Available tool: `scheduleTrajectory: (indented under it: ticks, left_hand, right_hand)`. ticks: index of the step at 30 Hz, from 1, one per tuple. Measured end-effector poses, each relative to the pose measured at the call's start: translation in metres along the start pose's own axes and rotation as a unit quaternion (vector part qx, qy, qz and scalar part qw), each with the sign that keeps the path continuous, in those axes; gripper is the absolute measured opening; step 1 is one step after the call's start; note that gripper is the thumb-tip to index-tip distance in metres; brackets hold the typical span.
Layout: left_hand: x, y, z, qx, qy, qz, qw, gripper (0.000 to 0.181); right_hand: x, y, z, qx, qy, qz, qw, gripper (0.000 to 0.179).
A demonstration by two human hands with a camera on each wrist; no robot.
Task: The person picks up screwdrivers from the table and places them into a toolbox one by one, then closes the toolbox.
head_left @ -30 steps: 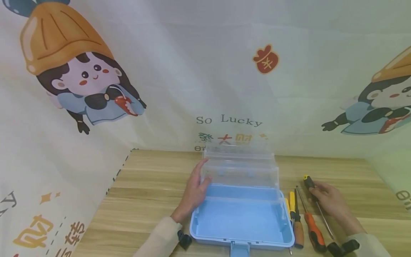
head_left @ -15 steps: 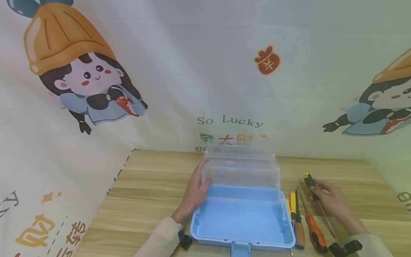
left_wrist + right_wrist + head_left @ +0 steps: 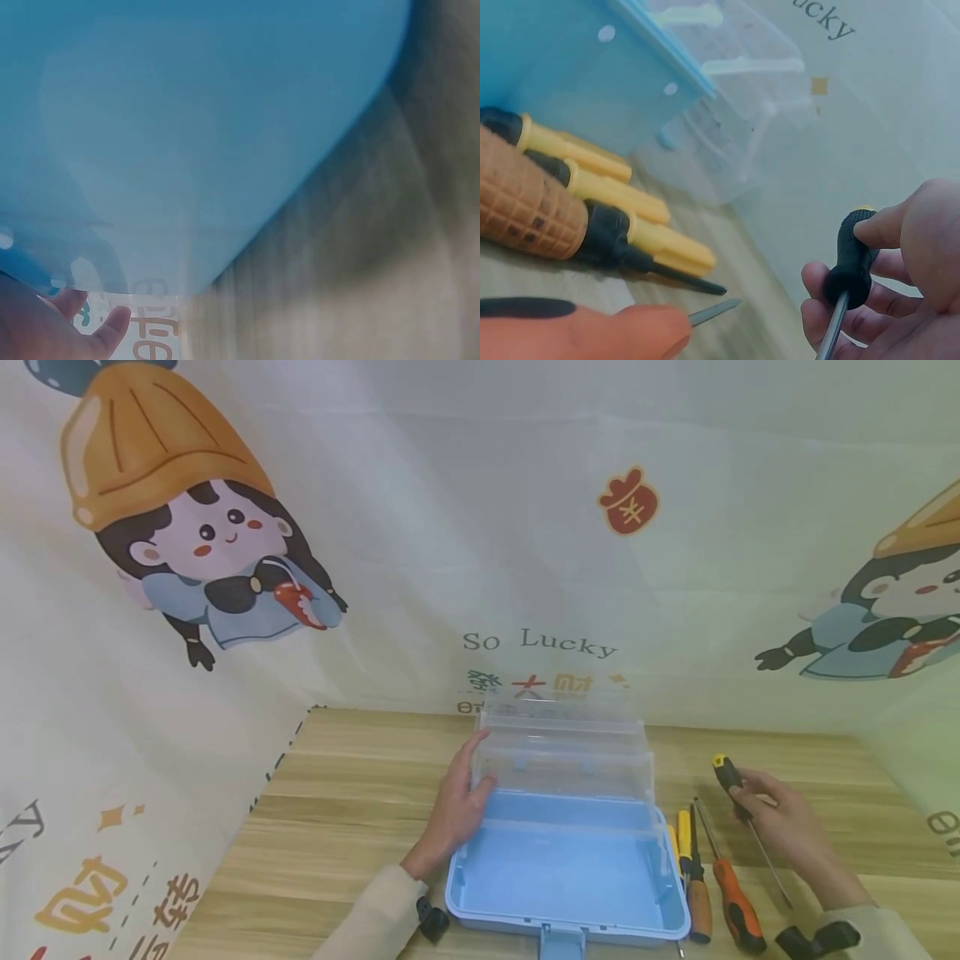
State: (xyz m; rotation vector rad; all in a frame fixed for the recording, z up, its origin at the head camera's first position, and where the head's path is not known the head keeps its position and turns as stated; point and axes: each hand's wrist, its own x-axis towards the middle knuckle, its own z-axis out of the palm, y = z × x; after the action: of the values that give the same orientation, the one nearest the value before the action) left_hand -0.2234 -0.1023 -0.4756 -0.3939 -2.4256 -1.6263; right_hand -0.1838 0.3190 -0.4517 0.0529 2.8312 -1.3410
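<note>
A light blue plastic toolbox lies with its clear lid tilted back. My left hand grips the lid's left edge, thumb in front. The left wrist view shows mostly the box's blue side and part of that hand. To the right of the box, my right hand pinches a screwdriver by its black handle with a yellow end; its shaft slants down toward me. Beside the box lie an orange-and-black screwdriver, a brown-handled screwdriver and yellow-handled screwdrivers.
The box's blue latch hangs at its front edge. A wood-grain table carries everything. A printed cloth with cartoon figures rises behind and at both sides.
My right hand has moved slightly away and to the right, lifting the black-handled screwdriver with it. My left hand has stayed on the lid.
</note>
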Motion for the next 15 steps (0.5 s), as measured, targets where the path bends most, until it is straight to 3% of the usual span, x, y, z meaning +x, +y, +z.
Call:
scheduleTrajectory:
  ticks: [8, 15]
  left_hand:
    - [0.000, 0.001, -0.002, 0.005, -0.002, 0.002, 1.0000, 0.061]
    - [0.000, 0.001, -0.001, 0.007, -0.002, 0.002, 1.0000, 0.061]
  right_hand:
    - [-0.002, -0.012, -0.005, 0.037, -0.006, -0.010, 0.9993, 0.054]
    - [-0.004, -0.023, -0.007, 0.032, -0.002, -0.024, 0.9992, 0.056]
